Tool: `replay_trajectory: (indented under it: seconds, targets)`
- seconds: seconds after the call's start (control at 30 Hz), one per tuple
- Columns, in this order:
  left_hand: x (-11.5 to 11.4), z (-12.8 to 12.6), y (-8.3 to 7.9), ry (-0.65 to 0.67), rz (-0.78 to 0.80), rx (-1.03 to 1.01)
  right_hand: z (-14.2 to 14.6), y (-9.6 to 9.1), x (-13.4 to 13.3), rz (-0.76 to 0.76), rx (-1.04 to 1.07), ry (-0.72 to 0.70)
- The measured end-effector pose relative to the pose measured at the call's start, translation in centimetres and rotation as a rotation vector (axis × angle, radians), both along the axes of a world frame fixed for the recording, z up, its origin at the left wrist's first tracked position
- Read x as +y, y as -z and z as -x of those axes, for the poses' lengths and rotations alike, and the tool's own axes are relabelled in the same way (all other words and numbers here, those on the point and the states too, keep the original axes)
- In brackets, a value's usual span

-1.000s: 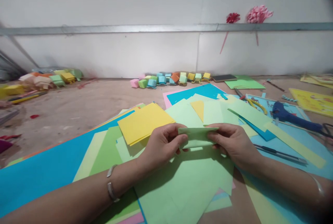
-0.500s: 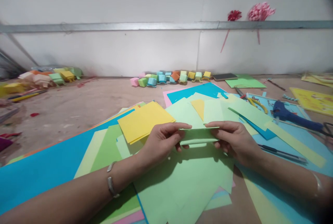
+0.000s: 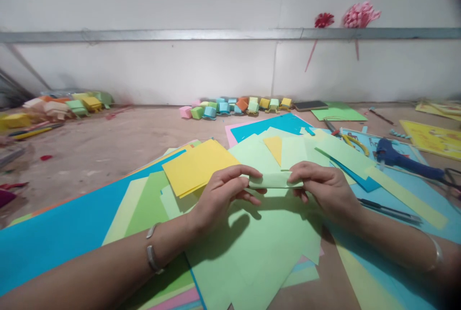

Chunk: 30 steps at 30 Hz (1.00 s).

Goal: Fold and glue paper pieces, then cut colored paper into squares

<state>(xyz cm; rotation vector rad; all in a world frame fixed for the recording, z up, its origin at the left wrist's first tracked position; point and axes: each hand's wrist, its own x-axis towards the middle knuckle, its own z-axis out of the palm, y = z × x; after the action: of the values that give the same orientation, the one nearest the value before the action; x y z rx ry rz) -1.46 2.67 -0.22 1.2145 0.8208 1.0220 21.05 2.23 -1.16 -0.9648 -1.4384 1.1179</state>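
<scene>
Between my two hands is a folded strip of light green paper (image 3: 275,180), held level above the pile. My left hand (image 3: 225,192) pinches its left end between thumb and fingers, with the lower fingers reaching under it. At the other end, my right hand (image 3: 324,190) grips the paper the same way. Below lie large light green sheets (image 3: 252,252), shaded by both hands. Yellow paper squares (image 3: 200,166) rest just behind my left hand. A black craft knife (image 3: 391,210) lies to the right, close to my right wrist.
A blue glue gun (image 3: 406,159) and yellow-handled pliers (image 3: 355,144) lie at the right. Small folded paper shapes (image 3: 223,107) line the wall, beside a dark phone-like slab (image 3: 310,105). More paper shapes (image 3: 59,108) are heaped far left. A large blue sheet (image 3: 72,223) spreads at left.
The paper strip has been tilted and its folded layers pressed closer, so it looks narrower. My right fingers have moved onto its upper edge, and my left lower fingers have spread a little.
</scene>
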Motion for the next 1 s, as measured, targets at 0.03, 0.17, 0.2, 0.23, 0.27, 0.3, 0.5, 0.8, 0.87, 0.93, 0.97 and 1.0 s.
replay_trajectory:
  seconds: [0.03,0.17,0.2,0.23,0.27,0.3,0.5,0.8,0.87,0.93,0.97,1.0]
  targets:
    - [0.0,0.0,0.0,-0.013,0.015,0.024,0.0,0.1,-0.1,-0.055,-0.020,0.001]
    - [0.1,-0.2,0.3,-0.062,0.005,0.265,-0.5,0.3,-0.3,-0.260,-0.226,-0.050]
    - [0.2,-0.2,0.4,-0.074,-0.021,0.324,-0.6,0.2,-0.3,-0.312,-0.305,-0.049]
    - [0.2,-0.2,0.6,-0.089,-0.062,0.371,-0.7,0.1,-0.4,-0.365,-0.378,-0.038]
    - [0.3,-0.2,0.7,-0.105,-0.112,0.409,-0.7,-0.1,-0.5,-0.415,-0.438,-0.018]
    - [0.3,-0.1,0.9,-0.121,-0.174,0.442,-0.7,-0.2,-0.5,-0.465,-0.487,0.006]
    - [-0.2,0.1,1.4,-0.129,-0.588,0.585,-0.2,0.6,-0.2,-0.788,-0.815,0.162]
    - [-0.3,0.2,1.6,-0.018,-0.859,0.951,0.0,0.9,-0.2,-0.802,-0.984,0.055]
    - [-0.2,0.1,1.4,0.003,-0.787,0.965,-0.1,1.1,-0.1,-0.687,-1.033,-0.006]
    - [-0.1,0.1,1.2,-0.027,-0.716,0.862,-0.3,0.9,0.0,-0.592,-0.994,-0.039]
    - [-0.1,0.0,1.0,-0.060,-0.681,0.774,-0.3,0.7,0.0,-0.552,-0.942,-0.047]
    - [0.0,0.0,0.9,-0.103,-0.637,0.669,-0.3,0.4,-0.1,-0.512,-0.875,-0.048]
